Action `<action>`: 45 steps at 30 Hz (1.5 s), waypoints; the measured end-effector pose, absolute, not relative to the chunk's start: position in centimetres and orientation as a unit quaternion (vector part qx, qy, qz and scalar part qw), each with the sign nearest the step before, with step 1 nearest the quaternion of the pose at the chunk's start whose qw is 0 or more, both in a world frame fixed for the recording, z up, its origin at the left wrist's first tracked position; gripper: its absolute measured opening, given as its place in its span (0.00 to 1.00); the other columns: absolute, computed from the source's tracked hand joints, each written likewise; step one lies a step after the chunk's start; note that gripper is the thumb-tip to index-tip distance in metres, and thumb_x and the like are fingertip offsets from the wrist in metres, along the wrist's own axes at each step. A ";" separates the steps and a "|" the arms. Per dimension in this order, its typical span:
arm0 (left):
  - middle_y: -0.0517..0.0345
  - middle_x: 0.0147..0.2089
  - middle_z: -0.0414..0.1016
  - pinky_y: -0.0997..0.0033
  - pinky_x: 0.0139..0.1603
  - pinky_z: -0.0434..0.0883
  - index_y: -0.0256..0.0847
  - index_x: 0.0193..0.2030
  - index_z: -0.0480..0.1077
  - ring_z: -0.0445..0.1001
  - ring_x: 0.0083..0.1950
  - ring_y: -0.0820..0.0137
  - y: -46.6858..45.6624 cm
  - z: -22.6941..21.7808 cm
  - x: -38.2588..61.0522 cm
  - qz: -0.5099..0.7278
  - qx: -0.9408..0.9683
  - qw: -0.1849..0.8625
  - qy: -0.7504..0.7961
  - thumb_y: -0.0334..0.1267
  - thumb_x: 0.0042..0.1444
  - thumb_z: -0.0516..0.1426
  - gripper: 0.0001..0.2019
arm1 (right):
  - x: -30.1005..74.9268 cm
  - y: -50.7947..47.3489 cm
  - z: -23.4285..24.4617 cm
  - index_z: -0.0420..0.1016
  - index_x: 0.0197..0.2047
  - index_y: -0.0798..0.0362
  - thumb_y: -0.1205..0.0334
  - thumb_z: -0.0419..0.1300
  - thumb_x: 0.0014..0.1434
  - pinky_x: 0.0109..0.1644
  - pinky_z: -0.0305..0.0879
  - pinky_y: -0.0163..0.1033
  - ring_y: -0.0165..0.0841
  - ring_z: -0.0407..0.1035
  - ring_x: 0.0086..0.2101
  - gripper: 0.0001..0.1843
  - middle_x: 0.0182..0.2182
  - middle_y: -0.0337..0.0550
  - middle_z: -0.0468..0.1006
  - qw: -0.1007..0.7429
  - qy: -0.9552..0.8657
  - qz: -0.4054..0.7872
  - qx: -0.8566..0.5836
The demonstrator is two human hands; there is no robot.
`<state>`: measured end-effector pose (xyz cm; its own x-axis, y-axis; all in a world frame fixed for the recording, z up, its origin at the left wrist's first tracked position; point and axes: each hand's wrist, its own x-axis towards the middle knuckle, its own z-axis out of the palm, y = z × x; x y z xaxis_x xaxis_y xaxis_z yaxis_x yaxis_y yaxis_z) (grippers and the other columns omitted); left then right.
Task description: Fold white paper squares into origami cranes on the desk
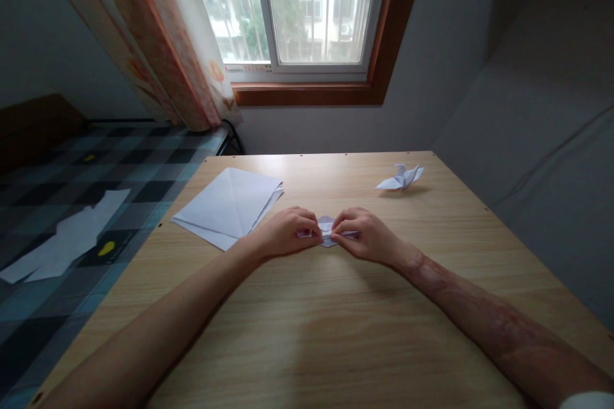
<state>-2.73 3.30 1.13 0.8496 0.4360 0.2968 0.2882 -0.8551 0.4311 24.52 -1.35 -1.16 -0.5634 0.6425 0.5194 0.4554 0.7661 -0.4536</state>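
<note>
A small folded piece of white paper [327,228] lies on the wooden table between my two hands. My left hand [293,230] pinches its left side, fingers curled and thumb close to the paper's middle. On the opposite side, my right hand [363,234] pinches the paper with thumb and fingertips. Both hands rest low over the tabletop, their fingertips a short gap apart. The fingers cover much of the paper's left and right ends, so its full shape is hidden.
A stack of white paper sheets [233,201] lies left of my hands. A folded paper crane [401,177] stands at the back right of the table [288,332]. Cut paper strips [71,239] lie on the checked bed [158,147] at left. A window is behind.
</note>
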 end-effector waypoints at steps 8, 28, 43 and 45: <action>0.56 0.38 0.80 0.72 0.40 0.71 0.43 0.42 0.82 0.77 0.37 0.71 3.0 1.6 -2.9 0.178 0.940 0.206 0.205 0.39 0.68 0.64 0.05 | 24.1 -1.7 -0.6 0.84 0.38 0.49 0.63 0.69 0.69 0.52 0.73 0.48 0.42 0.80 0.41 0.05 0.39 0.46 0.86 0.332 -0.867 0.120 -0.351; 0.59 0.30 0.75 0.71 0.36 0.66 0.40 0.33 0.78 0.71 0.31 0.71 4.2 2.2 -3.2 0.137 0.942 0.233 0.197 0.42 0.70 0.63 0.13 | 23.8 -1.4 -1.0 0.83 0.38 0.51 0.67 0.68 0.68 0.47 0.71 0.44 0.39 0.77 0.40 0.05 0.38 0.45 0.84 0.355 -0.839 0.200 -0.362; 0.59 0.32 0.78 0.74 0.35 0.63 0.39 0.38 0.81 0.70 0.32 0.73 3.3 2.6 -2.6 0.126 0.914 0.266 0.279 0.46 0.70 0.63 0.14 | 23.5 -1.3 -0.7 0.80 0.34 0.53 0.73 0.70 0.62 0.46 0.67 0.40 0.36 0.75 0.40 0.08 0.36 0.41 0.81 0.356 -0.799 0.290 -0.389; 0.59 0.32 0.79 0.73 0.36 0.62 0.40 0.39 0.82 0.70 0.32 0.72 3.0 2.5 -2.3 0.125 0.908 0.268 0.297 0.47 0.70 0.61 0.14 | 23.5 -1.3 -0.7 0.79 0.34 0.53 0.73 0.70 0.62 0.45 0.66 0.40 0.36 0.74 0.39 0.08 0.35 0.41 0.81 0.355 -0.798 0.288 -0.393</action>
